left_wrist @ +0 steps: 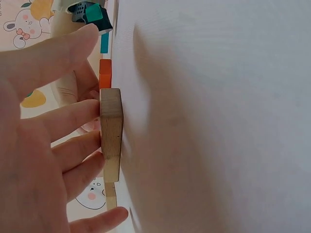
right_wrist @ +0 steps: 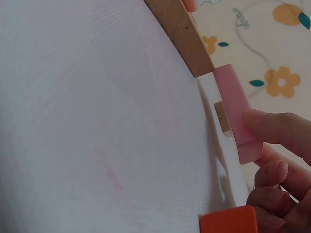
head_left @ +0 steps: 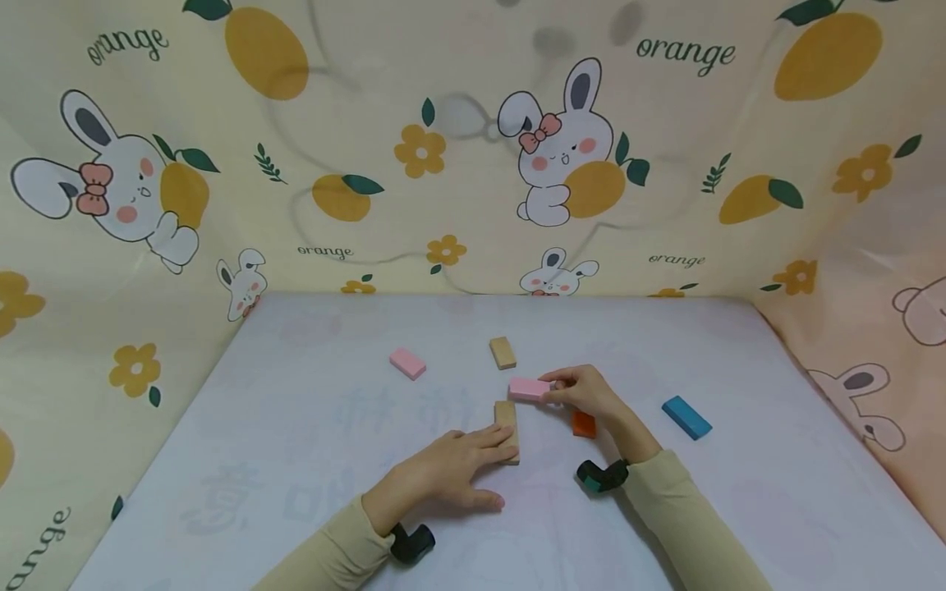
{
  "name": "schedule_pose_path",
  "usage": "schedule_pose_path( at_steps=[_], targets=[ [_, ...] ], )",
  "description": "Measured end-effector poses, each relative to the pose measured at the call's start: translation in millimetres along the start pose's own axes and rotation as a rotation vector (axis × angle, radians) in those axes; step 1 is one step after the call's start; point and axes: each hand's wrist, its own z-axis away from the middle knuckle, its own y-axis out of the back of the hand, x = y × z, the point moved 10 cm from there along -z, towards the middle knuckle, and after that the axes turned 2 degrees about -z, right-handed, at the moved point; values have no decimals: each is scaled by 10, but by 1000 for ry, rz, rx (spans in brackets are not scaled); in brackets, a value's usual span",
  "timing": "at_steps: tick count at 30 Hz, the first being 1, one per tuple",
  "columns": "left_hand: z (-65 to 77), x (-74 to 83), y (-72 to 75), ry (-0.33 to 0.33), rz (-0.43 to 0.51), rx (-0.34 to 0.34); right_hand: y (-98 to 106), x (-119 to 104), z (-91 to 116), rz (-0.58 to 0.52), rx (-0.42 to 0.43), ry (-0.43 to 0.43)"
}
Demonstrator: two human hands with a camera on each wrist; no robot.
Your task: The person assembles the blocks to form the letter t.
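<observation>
My right hand (head_left: 589, 392) pinches a pink block (head_left: 529, 389) by its right end, between thumb and fingertips. In the right wrist view the pink block (right_wrist: 234, 109) is tilted, with one end close by the end of a wooden block (right_wrist: 187, 36). My left hand (head_left: 458, 464) lays its fingertips on that plain wooden block (head_left: 506, 419), which lies lengthwise away from me. Its fingers (left_wrist: 73, 119) are nearly straight and spread, with the thumb held apart. An orange block (head_left: 584, 424) lies just under my right hand, partly covered by it.
Farther back on the white table (head_left: 296, 345) lie another wooden block (head_left: 502, 353) and a second pink block (head_left: 407, 364). A blue block (head_left: 686, 418) is off to the right. Behind the table hangs a printed cloth (head_left: 473, 197) with rabbits and oranges.
</observation>
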Motion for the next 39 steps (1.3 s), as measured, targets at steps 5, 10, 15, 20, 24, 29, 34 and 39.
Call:
schedule_pose_path(
  at_steps=[5, 10, 15, 20, 24, 29, 34, 39],
  targets=[
    [-2, -14, -8, 1, 5, 2, -20, -24, -20, 29, -12, 3],
    [-6, -15, -7, -4, 4, -5, -22, -56, -32, 24, -18, 11],
    [-11, -14, 3, -6, 5, -9, -39, -114, -40, 19, -25, 60],
    [1, -4, 10, -6, 8, -4, -61, -143, -42, 18, -34, 83],
    [7, 5, 21, -5, 7, -4, -72, -153, -37, 11, -40, 75],
    [8, 12, 33, -10, 3, -3, -92, -139, -43, 30, -40, 62],
    [4, 13, 26, -17, 8, -2, -128, -101, -50, 33, -58, 39],
    [4, 8, 25, -15, 6, 0, -143, -105, -60, 34, -70, 40]
  ],
)
